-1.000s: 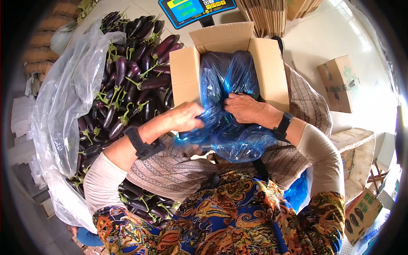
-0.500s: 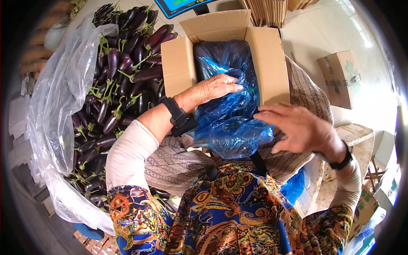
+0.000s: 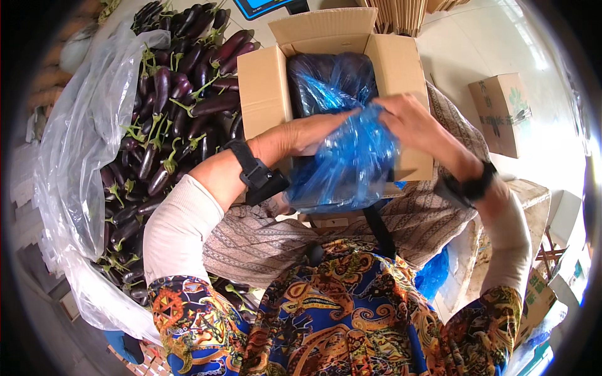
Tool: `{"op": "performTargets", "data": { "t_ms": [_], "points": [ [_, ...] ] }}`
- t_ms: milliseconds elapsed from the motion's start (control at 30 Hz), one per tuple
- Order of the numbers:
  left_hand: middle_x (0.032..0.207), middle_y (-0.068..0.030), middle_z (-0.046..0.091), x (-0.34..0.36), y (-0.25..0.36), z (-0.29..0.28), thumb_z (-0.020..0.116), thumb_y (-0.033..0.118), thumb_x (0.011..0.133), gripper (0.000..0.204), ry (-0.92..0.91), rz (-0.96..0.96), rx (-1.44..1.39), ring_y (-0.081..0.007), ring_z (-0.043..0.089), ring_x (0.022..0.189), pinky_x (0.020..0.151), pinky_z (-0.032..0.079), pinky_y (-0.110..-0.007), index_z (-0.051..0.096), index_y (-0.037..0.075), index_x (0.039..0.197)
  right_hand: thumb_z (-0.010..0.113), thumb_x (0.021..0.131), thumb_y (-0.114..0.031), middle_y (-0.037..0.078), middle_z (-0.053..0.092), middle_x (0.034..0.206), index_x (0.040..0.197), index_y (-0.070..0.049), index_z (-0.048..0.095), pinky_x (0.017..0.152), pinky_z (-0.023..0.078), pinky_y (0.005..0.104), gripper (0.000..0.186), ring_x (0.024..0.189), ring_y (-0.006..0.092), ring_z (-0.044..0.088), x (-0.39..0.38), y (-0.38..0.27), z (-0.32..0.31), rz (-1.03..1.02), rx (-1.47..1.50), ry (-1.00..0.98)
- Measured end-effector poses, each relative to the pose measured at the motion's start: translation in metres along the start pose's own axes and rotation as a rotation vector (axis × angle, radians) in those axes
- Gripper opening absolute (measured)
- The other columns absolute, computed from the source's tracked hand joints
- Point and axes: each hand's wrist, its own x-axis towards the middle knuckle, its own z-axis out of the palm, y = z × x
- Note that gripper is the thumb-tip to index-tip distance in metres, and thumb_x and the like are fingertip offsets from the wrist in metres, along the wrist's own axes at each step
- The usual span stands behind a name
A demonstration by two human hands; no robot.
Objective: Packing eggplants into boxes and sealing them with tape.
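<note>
The right hand (image 3: pixel 406 119), right of upper centre, angles inward, grip pinching blue plastic (image 3: pixel 359 150); the left hand (image 3: pixel 315 131) stretches mid-frame, grip hidden, cannot tell.

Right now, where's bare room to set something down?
Pale floor lies bare between the cardboard stack and the printed carton. Crowded: the left, heaped with eggplants, and the open box, where left hand and right hand touch blue plastic.

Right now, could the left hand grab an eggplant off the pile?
Probably yes: the pile lies close on the left, with the clear sheet along its far edge. But the left hand is at the blue bag, so it must first clear a box flap.
</note>
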Motion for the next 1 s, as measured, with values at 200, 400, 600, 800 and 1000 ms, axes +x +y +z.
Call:
{"op": "performTargets", "data": {
  "t_ms": [200,400,600,800,1000],
  "points": [
    [0.108,-0.0118,0.067,-0.004,-0.004,-0.020,0.061,0.042,0.091,0.048,0.029,0.100,0.274,-0.0171,0.064,0.097,0.086,0.051,-0.033,0.060,0.000,0.115,0.054,0.087,-0.013,0.024,0.067,0.080,0.102,0.005,0.064,0.064,0.054,0.0407,0.025,0.066,0.0315,0.067,0.053,0.009,0.009,0.237,-0.115,-0.109],
    [0.084,-0.0170,0.068,-0.003,0.014,-0.023,0.070,0.027,0.081,0.036,0.360,0.243,1.139,-0.0193,0.063,0.077,0.070,0.049,-0.035,0.065,-0.007,0.087,0.060,0.084,-0.017,0.022,0.066,0.090,0.107,0.004,0.058,0.073,0.051,0.0421,0.031,0.083,0.0342,0.066,0.032,-0.001,0.007,0.175,-0.173,0.003],
    [0.079,-0.0038,0.067,0.017,0.012,-0.052,0.057,0.004,0.082,0.015,0.135,0.257,0.767,-0.0121,0.061,0.070,0.065,0.051,-0.029,0.067,-0.003,0.091,0.071,0.078,-0.021,0.015,0.061,0.097,0.109,-0.004,0.057,0.089,0.049,0.0410,0.038,0.095,0.0329,0.060,0.005,-0.014,0.026,-0.302,-0.241,-0.199],
    [0.079,-0.0154,0.067,0.006,0.015,-0.053,0.053,0.008,0.081,0.021,0.362,0.531,1.617,-0.0337,0.063,0.074,0.071,0.051,-0.044,0.064,-0.001,0.096,0.070,0.076,-0.012,0.009,0.060,0.093,0.098,-0.009,0.060,0.090,0.049,0.0381,0.025,0.100,0.0280,0.058,0.031,0.009,0.060,-0.569,-0.327,-0.100],
    [0.078,-0.0141,0.060,-0.090,0.017,0.004,0.064,0.005,0.071,0.045,-0.004,0.528,1.607,-0.0350,0.062,0.074,0.065,0.051,-0.044,0.060,0.010,0.116,0.060,0.075,-0.001,0.014,0.057,0.098,0.099,-0.002,0.061,0.084,0.049,0.0427,0.023,0.097,0.0343,0.056,0.041,0.022,0.069,-0.503,-0.220,-0.187]
  ]
}}
